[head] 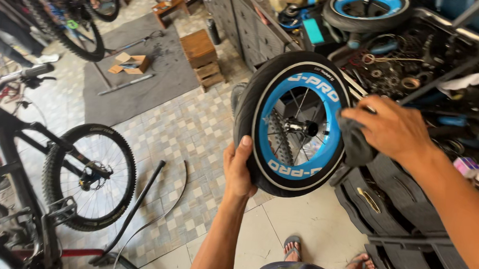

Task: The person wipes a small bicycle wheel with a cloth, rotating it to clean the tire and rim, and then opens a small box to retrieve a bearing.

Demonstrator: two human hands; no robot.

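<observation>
Small wheel, blue rim, black tyre, held upright in air above tiled floor, in front of tool tray. Left hand grip closed on lower left tyre edge, thumb on sidewall. Right hand grip closed on dark cloth, pressed against right side of tyre. Second blue-rimmed wheel lies beyond tray. Black bike stands at left. Wooden crate on floor near grey mat. Sandalled feet below.
</observation>
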